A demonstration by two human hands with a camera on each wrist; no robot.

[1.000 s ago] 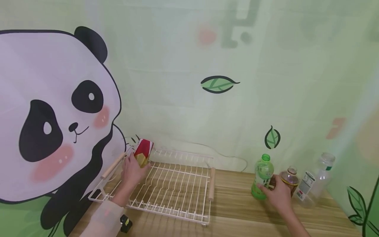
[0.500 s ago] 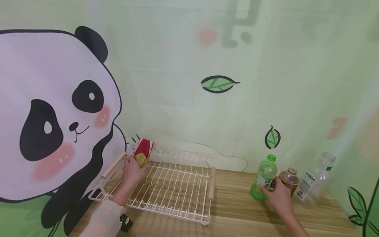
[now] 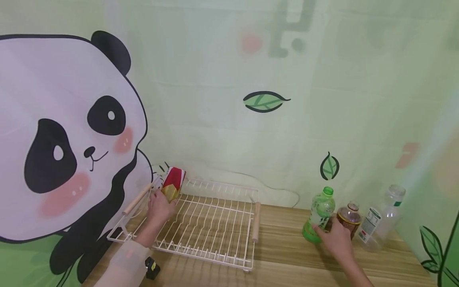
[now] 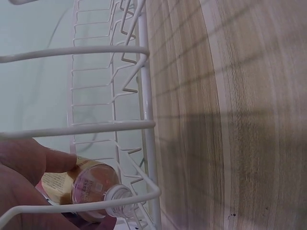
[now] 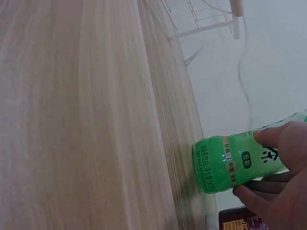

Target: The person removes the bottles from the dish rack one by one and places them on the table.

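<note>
At the left end of a white wire dish rack (image 3: 211,227), my left hand (image 3: 160,205) holds a plastic bottle (image 3: 173,183) with a red and gold label. Seen from the left wrist, the bottle's clear, uncapped neck (image 4: 119,199) points down toward the rack wires. My right hand (image 3: 335,237) grips a green drink bottle (image 3: 319,215) between thumb and fingers. This bottle leans slightly right, its base close to the table; I cannot tell whether it touches. A dark-labelled bottle (image 3: 349,219) stands just beside the right hand, partly covered by it.
A clear bottle with a white label (image 3: 381,223) stands at the far right. Wooden handles (image 3: 256,223) sit on the rack's sides. A small black object (image 3: 152,269) lies near the left sleeve. Behind the wooden table (image 3: 287,259) hangs a printed panda backdrop (image 3: 201,119).
The green bottle's top has tipped to the right in the right hand, while its base has shifted slightly left. The left hand and its bottle stay nearly still.
</note>
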